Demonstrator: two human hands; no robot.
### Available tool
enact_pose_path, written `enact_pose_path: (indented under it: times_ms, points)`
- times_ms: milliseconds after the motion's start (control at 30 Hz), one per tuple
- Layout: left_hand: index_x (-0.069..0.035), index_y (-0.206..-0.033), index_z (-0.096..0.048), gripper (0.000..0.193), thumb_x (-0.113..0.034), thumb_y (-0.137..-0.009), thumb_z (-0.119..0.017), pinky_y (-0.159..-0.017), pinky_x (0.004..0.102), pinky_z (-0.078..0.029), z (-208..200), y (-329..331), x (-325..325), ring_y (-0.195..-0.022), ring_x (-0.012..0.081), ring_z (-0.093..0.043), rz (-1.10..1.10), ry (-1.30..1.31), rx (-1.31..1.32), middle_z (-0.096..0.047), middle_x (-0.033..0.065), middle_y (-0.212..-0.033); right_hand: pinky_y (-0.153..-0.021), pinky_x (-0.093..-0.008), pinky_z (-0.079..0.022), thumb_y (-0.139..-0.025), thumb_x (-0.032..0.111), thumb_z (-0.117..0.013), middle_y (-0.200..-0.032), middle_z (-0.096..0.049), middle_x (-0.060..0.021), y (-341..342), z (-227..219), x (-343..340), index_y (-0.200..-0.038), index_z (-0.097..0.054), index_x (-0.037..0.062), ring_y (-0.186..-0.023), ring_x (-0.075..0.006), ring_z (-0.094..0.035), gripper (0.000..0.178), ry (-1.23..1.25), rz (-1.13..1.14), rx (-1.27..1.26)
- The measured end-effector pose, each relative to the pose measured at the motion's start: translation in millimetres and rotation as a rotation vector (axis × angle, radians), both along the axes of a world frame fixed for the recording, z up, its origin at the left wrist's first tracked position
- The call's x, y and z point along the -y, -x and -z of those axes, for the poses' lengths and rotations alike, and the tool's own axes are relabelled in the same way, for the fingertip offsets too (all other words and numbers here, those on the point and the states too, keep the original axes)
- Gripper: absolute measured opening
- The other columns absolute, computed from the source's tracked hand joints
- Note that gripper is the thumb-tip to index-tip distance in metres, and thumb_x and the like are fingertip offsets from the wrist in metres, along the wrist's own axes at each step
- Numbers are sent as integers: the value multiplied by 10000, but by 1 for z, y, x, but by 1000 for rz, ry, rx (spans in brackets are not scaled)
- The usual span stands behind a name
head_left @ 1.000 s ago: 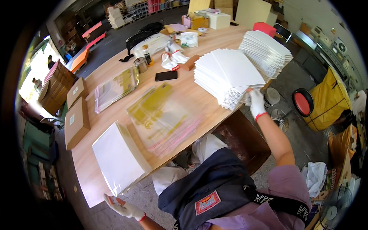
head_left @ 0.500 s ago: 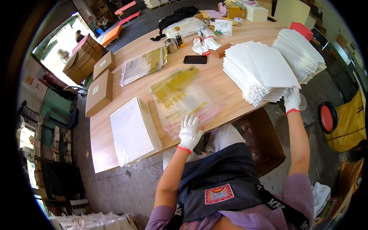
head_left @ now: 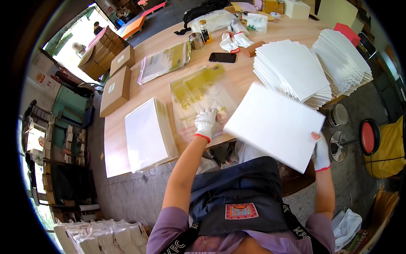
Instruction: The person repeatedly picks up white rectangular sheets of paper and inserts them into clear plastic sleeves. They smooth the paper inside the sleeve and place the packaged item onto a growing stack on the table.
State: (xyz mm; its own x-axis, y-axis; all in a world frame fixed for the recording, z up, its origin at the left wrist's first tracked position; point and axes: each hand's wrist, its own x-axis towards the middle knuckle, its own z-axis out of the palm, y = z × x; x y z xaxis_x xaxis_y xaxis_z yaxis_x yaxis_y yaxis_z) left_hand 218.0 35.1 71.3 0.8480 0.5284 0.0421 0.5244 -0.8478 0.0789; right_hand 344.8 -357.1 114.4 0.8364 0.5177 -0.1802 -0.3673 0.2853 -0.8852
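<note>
My right hand (head_left: 321, 153), in a white glove with bare fingertips, grips a flat white rectangular board (head_left: 275, 127) by its right edge. The board is tilted above the table's front edge, and most of the fingers are hidden under it. My left hand (head_left: 206, 122), gloved the same way, has its fingers bent on the near part of a clear plastic bag (head_left: 186, 95) with yellow-green print. That bag tops a flat pile, and its film is rumpled by the fingers. To the left lies a neat stack of white boards in clear wrapping (head_left: 146, 135).
Two fanned stacks of white boards (head_left: 287, 70) (head_left: 342, 59) stand at the right. Farther back are more printed bags (head_left: 165, 63), a black phone (head_left: 222, 57), a metal pot (head_left: 196, 41), a bottle (head_left: 205, 31) and spare gloves (head_left: 229, 42). Brown cartons (head_left: 116, 97) line the left edge.
My right hand has drawn a white board off the nearer right stack toward me. My left hand has moved up over the bags, its fingers going from spread to bent.
</note>
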Motion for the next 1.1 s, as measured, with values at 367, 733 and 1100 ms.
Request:
enact_pose_path:
  times_ms: [367,733,1100]
  points:
    - [-116,-940,-621,231,-24,-751,-526,-680,392,-485,-2,49,-16,-816,314,-604,125,204,350,-588,98,-979,-457,-223,-429,-846,208,-554,-843,-617,-55,57,82,-50,-1123,-508,8,-564,-112,-556,344,-148,-55,-388]
    - [-105,-998,-602,312,28,-732,-505,-689,394,-478,-13,47,-7,-859,330,-589,155,328,372,-585,132,-961,-337,-197,-303,-878,227,-527,-687,-568,-16,68,78,-67,-1039,-521,37,-400,-73,-452,249,-60,78,-325]
    - [-117,-1090,-545,399,28,-719,-545,-620,380,-495,-1,71,24,-784,319,-589,65,311,673,-556,113,-927,-871,-322,-456,-892,210,-541,-1153,-555,-112,84,95,-66,-1275,-424,-8,-1039,-199,-557,456,-77,21,-179]
